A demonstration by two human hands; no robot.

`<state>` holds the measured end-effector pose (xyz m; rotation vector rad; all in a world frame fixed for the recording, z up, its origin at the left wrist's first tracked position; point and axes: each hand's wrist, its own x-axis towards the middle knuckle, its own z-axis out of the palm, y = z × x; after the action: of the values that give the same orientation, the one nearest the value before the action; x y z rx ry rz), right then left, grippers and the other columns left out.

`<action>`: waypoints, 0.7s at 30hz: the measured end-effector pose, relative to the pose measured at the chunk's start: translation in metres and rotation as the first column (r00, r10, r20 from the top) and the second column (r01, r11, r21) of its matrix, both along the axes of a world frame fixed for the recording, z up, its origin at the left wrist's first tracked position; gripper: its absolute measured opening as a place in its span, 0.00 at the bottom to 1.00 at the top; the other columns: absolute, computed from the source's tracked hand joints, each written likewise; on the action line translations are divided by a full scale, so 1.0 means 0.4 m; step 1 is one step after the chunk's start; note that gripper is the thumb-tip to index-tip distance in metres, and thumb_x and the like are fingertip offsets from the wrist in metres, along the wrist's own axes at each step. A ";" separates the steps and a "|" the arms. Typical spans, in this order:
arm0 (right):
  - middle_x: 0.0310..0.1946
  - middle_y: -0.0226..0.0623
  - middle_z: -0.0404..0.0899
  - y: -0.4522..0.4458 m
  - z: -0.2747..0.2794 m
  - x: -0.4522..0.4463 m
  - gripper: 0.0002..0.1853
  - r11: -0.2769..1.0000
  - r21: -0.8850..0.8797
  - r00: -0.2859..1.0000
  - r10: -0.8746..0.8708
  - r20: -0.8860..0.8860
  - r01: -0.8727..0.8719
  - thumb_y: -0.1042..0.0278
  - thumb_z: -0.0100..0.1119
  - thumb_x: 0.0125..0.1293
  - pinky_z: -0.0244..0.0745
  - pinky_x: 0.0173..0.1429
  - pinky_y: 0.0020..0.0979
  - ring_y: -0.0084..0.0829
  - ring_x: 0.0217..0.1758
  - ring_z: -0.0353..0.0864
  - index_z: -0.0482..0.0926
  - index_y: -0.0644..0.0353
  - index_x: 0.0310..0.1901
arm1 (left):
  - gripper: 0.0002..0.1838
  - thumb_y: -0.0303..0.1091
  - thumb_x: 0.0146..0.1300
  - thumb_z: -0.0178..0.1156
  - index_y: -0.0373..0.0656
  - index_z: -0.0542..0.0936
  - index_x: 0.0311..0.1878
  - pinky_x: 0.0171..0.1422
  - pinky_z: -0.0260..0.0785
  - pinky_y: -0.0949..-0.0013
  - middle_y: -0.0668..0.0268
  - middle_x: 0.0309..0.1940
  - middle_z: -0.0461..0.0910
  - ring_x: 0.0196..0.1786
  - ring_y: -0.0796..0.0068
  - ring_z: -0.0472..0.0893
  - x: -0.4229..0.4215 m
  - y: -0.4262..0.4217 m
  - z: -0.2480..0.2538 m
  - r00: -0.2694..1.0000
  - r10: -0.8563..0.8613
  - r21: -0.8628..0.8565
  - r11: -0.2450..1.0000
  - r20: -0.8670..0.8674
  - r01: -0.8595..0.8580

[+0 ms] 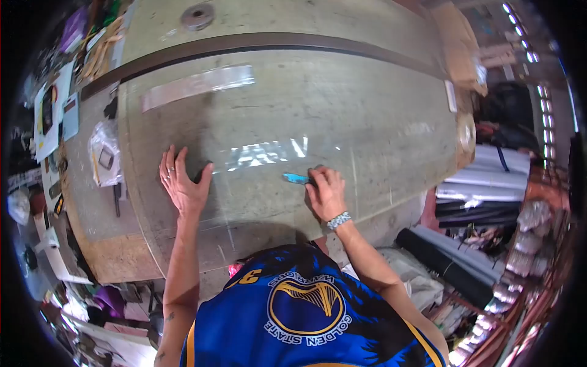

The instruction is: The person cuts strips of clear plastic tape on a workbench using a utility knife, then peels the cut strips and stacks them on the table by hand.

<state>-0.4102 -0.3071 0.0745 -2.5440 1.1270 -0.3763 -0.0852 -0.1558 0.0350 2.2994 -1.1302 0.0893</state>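
My left hand [187, 186] lies with its fingers spread on a large clear sheet [293, 104] that covers the worktable. A ring shows on one finger. My right hand [328, 191], with a metal watch at the wrist, is closed at the near part of the sheet. Its fingertips are around one end of a small bright-blue tool [295, 178], which points left; its exact kind is hard to make out. Bright reflections shine on the sheet between and beyond my hands. Farther off, a narrow translucent strip [199, 87] lies at a slant.
A long dark bar [269, 41] crosses the table beyond the strip. A roll of tape [197, 16] sits behind it. At left is a plastic bag [106, 153]. Rolls of sheet material [483, 183] are stacked at right, near a cardboard box [460, 49].
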 end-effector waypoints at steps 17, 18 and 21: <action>0.41 0.38 0.86 -0.079 -0.048 -0.209 0.20 0.424 0.870 0.826 -0.376 0.420 -0.249 0.47 0.68 0.74 0.80 0.45 0.38 0.33 0.40 0.85 0.82 0.60 0.46 | 0.07 0.26 0.70 0.65 0.33 0.78 0.39 0.53 0.71 0.63 0.61 0.34 0.78 0.41 0.67 0.76 -0.122 -0.085 0.172 0.903 -0.271 -0.136 0.962 -0.335 0.238; 0.48 0.39 0.84 -0.137 -0.060 -0.241 0.26 0.329 0.923 0.785 -0.509 0.353 -0.201 0.42 0.68 0.73 0.81 0.48 0.38 0.33 0.44 0.85 0.80 0.59 0.54 | 0.07 0.25 0.72 0.64 0.33 0.77 0.38 0.53 0.71 0.66 0.62 0.33 0.76 0.40 0.70 0.74 -0.153 -0.066 0.260 0.919 -0.229 -0.111 0.973 -0.322 0.203; 0.65 0.45 0.78 -0.299 -0.118 -0.359 0.48 0.033 0.983 0.538 -0.834 0.127 -0.181 0.27 0.67 0.67 0.83 0.56 0.43 0.37 0.53 0.86 0.70 0.58 0.74 | 0.18 0.43 0.70 0.75 0.35 0.88 0.48 0.50 0.79 0.57 0.53 0.40 0.89 0.42 0.58 0.84 -0.213 0.008 0.476 0.989 -0.110 0.017 0.994 -0.096 0.112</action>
<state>-0.5539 -0.4269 0.0273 -0.5788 1.0739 -0.4846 -0.1702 -0.1525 0.2256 2.2300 -1.2133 -0.0754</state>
